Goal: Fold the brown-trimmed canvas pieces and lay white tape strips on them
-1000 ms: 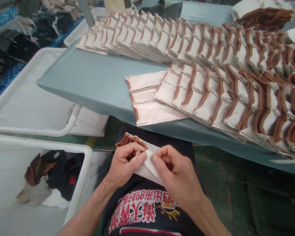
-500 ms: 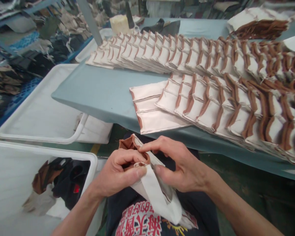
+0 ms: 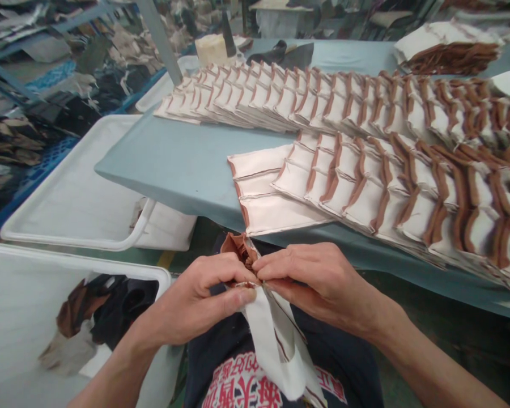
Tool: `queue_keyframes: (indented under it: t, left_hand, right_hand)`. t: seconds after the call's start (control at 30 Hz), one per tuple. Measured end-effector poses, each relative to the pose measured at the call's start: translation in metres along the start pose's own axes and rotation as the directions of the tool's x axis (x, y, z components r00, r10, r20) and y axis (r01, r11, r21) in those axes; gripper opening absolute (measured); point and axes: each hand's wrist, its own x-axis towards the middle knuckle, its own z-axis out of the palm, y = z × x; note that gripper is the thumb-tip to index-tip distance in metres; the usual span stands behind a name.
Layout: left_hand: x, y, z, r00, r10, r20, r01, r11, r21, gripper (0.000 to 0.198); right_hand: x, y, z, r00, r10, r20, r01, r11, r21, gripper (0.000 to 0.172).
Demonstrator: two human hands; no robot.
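Observation:
My left hand [image 3: 195, 300] and my right hand [image 3: 318, 280] meet fingertip to fingertip over my lap, both pinched shut on one cream fabric piece with a brown edge [image 3: 276, 340]. Its brown end bunches up above my fingers and the cream part hangs down over my dark printed shirt. Just beyond my hands, on the blue-grey table [image 3: 174, 164], lie two long overlapping rows of similar cream and brown pieces [image 3: 365, 181], fanned out to the right.
A white bin [image 3: 21, 317] at the lower left holds dark and brown scraps [image 3: 97, 311]. A second white tray [image 3: 76, 198] sits behind it, left of the table. A further heap of pieces [image 3: 446, 48] lies at the table's far right. Cluttered shelves fill the far left.
My right hand has slid left until its fingertips meet the left hand's at the brown end. The cream part of the piece now hangs lower over my shirt.

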Motion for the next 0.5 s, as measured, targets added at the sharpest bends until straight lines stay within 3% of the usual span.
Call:
queue_keyframes:
  t: [0.2,0.5]
  left_hand:
    - [-0.001,-0.006,0.002,0.999,0.016,0.038,-0.016,1.000,0.011,0.016]
    - [-0.002,-0.005,0.012,0.998,-0.059,-0.027,0.059,0.998,-0.013,0.015]
  right_hand:
    - [0.000,-0.006,0.000,1.000,-0.013,0.018,0.015,0.995,-0.101,0.011]
    - [-0.001,-0.015,-0.006,0.988,0.070,0.140,-0.024,0.953,-0.303,0.023]
